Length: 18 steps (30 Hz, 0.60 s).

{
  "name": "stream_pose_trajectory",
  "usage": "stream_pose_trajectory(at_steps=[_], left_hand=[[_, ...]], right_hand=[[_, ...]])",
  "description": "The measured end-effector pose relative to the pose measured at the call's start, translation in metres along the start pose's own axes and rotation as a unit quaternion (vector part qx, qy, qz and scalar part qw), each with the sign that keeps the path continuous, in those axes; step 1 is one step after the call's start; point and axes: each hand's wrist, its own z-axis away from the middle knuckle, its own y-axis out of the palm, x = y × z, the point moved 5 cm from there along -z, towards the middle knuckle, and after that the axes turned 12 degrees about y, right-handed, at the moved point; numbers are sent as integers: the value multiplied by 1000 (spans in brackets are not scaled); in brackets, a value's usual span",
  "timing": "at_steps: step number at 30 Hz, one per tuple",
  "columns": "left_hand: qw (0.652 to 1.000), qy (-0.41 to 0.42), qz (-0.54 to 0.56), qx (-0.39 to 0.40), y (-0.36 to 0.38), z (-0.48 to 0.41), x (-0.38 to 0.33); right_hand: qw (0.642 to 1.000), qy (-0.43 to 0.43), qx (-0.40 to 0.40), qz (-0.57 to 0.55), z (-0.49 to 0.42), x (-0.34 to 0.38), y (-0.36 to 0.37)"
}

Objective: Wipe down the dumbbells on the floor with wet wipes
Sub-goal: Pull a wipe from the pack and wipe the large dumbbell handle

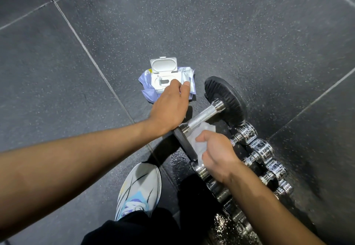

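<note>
A lilac pack of wet wipes [147, 79] lies on the dark floor with its white flip lid [163, 64] standing open. My left hand [170, 106] reaches over the pack, thumb and fingers pressing on it beside the opening. A black dumbbell [223, 98] with a knurled steel handle [202, 117] lies just right of the pack. My right hand [216, 153] grips a crumpled white wipe [199, 134] that hangs over the handle's near end and the near black plate.
A row of several small chrome dumbbells [262, 149] runs along the floor to the right, beneath my right forearm. My white and blue shoe [139, 189] stands on the floor in front of me. Grey tile joints [86, 50] cross the speckled floor.
</note>
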Motion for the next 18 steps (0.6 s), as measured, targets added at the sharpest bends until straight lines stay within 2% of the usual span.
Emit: stream_pose_trajectory(at_steps=[2, 7, 10, 13, 18], left_hand=[[1000, -14, 14, -11, 0, -2, 3], [999, -32, 32, -15, 1, -6, 8], [999, -31, 31, -14, 0, -5, 8], [999, -29, 29, -9, 0, -5, 6], [1000, -23, 14, -1, -4, 0, 0]], right_hand=[[1000, 1, 14, -21, 0, 0, 2], [1000, -4, -11, -24, 9, -2, -11], [999, -39, -15, -15, 11, -6, -18], [990, -127, -12, 68, 18, -3, -16], [942, -223, -12, 250, 20, 6, 0]])
